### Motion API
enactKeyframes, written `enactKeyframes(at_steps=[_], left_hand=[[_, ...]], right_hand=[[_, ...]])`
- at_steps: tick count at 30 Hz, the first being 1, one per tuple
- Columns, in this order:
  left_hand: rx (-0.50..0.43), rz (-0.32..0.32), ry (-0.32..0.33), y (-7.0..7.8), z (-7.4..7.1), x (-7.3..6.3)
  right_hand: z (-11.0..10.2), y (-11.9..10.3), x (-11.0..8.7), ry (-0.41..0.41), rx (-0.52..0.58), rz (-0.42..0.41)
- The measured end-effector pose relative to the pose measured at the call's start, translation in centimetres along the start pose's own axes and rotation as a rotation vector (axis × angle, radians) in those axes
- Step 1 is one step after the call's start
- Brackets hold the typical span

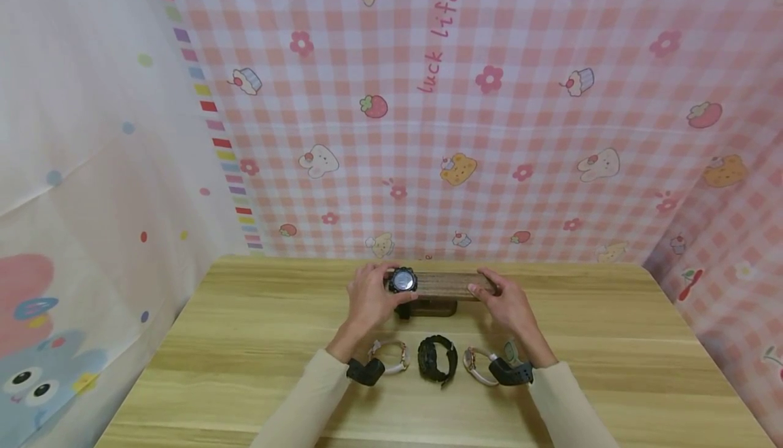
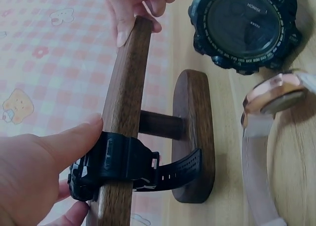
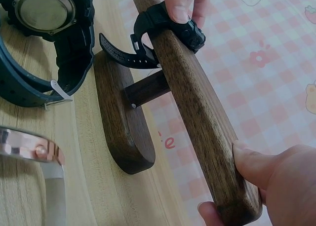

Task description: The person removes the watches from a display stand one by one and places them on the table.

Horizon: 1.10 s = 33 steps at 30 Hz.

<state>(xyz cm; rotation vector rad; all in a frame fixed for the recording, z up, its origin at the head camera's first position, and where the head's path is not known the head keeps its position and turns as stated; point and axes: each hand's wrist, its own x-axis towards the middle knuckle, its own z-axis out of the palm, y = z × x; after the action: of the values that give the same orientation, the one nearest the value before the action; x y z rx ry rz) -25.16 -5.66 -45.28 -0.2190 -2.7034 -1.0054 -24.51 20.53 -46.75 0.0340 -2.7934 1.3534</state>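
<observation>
A black digital watch (image 1: 404,279) is looped around the left part of the crossbar of a dark wooden watch stand (image 1: 449,286). My left hand (image 1: 370,298) grips this watch, thumb along the bar and fingertips at the watch case. In the left wrist view the strap (image 2: 180,171) hangs behind the bar, its perforated end loose near the stand's base (image 2: 197,137). At the bar's other end, my right hand (image 1: 509,306) pinches the wood, its thumb (image 3: 249,164) on the front face and a fingertip at the underside.
Nearer me on the wooden table (image 1: 245,339) lie a white-strapped watch (image 1: 404,359), another black watch (image 1: 428,361), a rose-gold watch (image 1: 471,361) and a pale green watch (image 1: 511,349) partly behind my right wrist. A pink checked cloth (image 1: 428,162) hangs behind the table.
</observation>
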Motion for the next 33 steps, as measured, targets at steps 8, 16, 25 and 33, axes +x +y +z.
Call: enactKeyframes(at_steps=[8,16,25,33], left_hand=[[-0.041,-0.053,-0.028,-1.0,-0.8,0.2],[-0.107,-0.069,-0.043,-2.3,-1.3,0.3],[-0.243,-0.093,-0.066,-3.8,-2.3,0.3],[-0.355,-0.115,-0.109,-5.1,-2.9,0.1]], right_hand=[[0.0,-0.2,-0.1,-0.002,0.001,0.013],[0.0,-0.3,-0.1,0.002,-0.002,0.009],[0.1,-0.2,0.0,0.011,-0.009,0.004],[0.0,-0.1,0.0,0.009,-0.023,0.000]])
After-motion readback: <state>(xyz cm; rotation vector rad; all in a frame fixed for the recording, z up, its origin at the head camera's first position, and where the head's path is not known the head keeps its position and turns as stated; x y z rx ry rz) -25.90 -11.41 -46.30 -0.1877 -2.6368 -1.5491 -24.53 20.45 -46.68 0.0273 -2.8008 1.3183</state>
